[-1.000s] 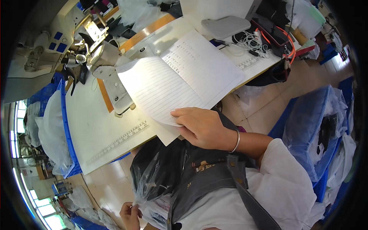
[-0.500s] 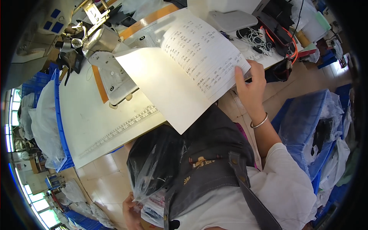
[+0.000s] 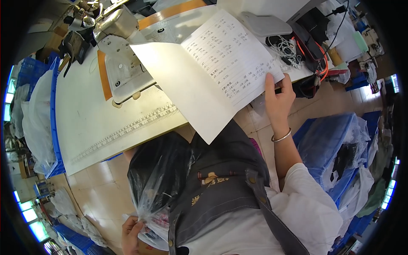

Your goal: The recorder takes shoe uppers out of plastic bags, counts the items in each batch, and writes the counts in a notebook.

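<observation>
We hold the open notebook [image 3: 216,72] by its right edge with our right hand [image 3: 278,100], thumb over the written page and the other fingers hidden behind the paper, so the grip is a pinch on that page. The book is lifted and tilted above the front edge of the white sewing table [image 3: 93,123], its left page blank, its right page filled with rows of handwriting. We judge the checking of that page to be under way, with nothing yet set down. Our left hand [image 3: 132,231] sits low by our lap, fingers closed on the bottom of a clear plastic bag [image 3: 159,178] that lies across our dark apron; the bag looks to hold dark fabric, with something pinkish near its lower end, though we cannot tell exactly what. To our right, blue crates [image 3: 327,144] lined with clear plastic hold more bagged cloth, and blue crates [image 3: 36,110] stand to our left, beyond the table, draped in plastic.
</observation>
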### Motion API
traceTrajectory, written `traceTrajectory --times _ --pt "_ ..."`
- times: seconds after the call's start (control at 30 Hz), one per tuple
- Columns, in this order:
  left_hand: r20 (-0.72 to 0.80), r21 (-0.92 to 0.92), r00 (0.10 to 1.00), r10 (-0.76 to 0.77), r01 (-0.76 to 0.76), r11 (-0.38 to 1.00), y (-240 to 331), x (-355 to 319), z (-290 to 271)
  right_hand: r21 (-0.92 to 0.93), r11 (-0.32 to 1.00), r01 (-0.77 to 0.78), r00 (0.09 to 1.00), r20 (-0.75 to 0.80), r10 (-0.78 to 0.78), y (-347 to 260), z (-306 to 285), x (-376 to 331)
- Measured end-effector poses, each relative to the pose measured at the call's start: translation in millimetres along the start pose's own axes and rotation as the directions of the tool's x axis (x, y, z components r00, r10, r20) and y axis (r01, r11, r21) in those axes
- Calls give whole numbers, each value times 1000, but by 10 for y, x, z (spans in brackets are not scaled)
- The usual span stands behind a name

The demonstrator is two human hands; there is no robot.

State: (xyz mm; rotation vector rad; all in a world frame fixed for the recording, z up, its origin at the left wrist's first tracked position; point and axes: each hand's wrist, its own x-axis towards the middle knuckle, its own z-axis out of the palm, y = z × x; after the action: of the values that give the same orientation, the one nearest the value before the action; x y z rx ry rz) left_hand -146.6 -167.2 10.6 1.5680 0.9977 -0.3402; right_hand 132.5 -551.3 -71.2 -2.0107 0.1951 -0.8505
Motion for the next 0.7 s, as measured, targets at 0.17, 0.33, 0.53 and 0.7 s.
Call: traceTrajectory --times 0.17,0.33,0.53,0.7 --pt "117 -192 991 70 -47 980 23 70 38 -34 999 -5 1000 14 6 52 -15 3" --pt "-65 -298 978 197 -207 932 154 -19 -79 14 997 79 997 -17 -78 47 8 -21" --pt "-128 -454 930 345 -365 813 320 -377 -131 487 711 508 560 440 -702 -599 98 -328" --pt "-188 -499 944 271 -330 801 346 -389 30 751 328 574 350 138 -927 -1099 159 -757"
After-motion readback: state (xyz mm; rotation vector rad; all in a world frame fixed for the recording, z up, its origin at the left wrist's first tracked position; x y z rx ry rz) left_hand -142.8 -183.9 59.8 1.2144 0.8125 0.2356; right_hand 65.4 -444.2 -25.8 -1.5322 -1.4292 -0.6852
